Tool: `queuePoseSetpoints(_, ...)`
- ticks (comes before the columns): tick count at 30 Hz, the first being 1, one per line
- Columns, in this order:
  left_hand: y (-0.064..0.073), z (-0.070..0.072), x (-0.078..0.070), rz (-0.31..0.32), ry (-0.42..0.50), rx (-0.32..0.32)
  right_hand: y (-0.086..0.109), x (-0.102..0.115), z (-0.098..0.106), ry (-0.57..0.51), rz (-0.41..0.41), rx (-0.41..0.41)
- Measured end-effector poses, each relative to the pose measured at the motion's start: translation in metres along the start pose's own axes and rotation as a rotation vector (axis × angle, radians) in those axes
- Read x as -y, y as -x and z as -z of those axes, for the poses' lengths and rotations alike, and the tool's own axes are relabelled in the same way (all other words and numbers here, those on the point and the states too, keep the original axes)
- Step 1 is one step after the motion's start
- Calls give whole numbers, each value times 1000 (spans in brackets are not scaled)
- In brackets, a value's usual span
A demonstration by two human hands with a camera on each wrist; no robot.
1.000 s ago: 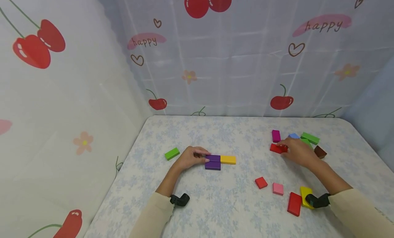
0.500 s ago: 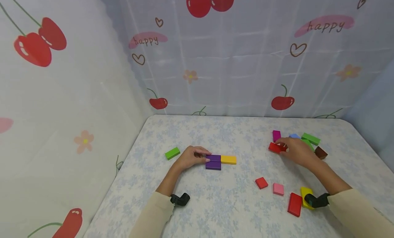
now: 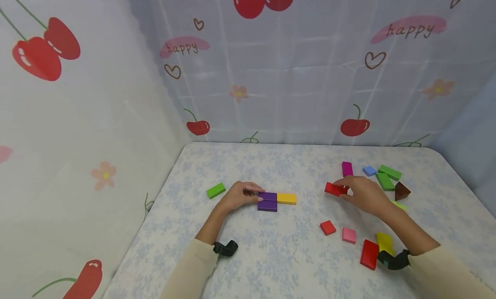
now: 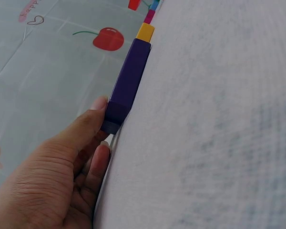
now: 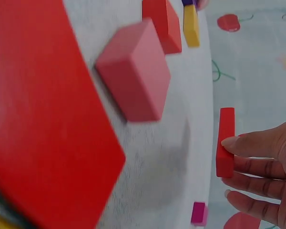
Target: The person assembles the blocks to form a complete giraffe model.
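While your left hand [image 3: 240,196] pinches: far purple block [image 3: 270,196], likely steadying it.
Your right hand [image 3: 365,195], well apart: pinches red block [image 3: 333,189], palm-side end, likely keeping the other free.

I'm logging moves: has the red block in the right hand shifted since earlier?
Yes: judged against the magenta block, the red block moved left in head view.

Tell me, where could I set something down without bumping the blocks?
Roomiest: the near middle, between the left sleeve and the large red block. Also free: the far strip behind the purple blocks, left of the magenta block. Crowded: far right, where the blue block, green blocks and brown block bunch.
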State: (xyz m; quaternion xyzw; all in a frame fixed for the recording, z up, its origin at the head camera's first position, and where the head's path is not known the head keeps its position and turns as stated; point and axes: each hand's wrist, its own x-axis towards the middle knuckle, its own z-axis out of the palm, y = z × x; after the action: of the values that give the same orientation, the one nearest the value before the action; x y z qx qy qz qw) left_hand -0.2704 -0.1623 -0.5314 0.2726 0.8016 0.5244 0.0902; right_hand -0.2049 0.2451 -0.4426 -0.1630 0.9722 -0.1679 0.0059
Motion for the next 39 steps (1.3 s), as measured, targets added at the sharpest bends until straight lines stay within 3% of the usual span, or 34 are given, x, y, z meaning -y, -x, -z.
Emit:
queuePoseSetpoints(10, -1, 3, 1, 3, -10, -4, 6, 32, -10, -25, 98, -31)
queuePoseSetpoints(16, -1, 3, -1, -3, -6, -2, 8, 47, -20, -31, 90, 21)
queuePoseSetpoints(26, -2, 2, 0, -1, 2, 9, 8, 70, -35, -30, 166, 77)
queuePoseSetpoints(33, -2, 1, -1, -1, -4, 18, 5, 78, -45, -23, 217, 88)
queuePoseSetpoints(39, 0, 1, -1, -9, 3, 1, 4, 83, -51, -4, 214, 112)
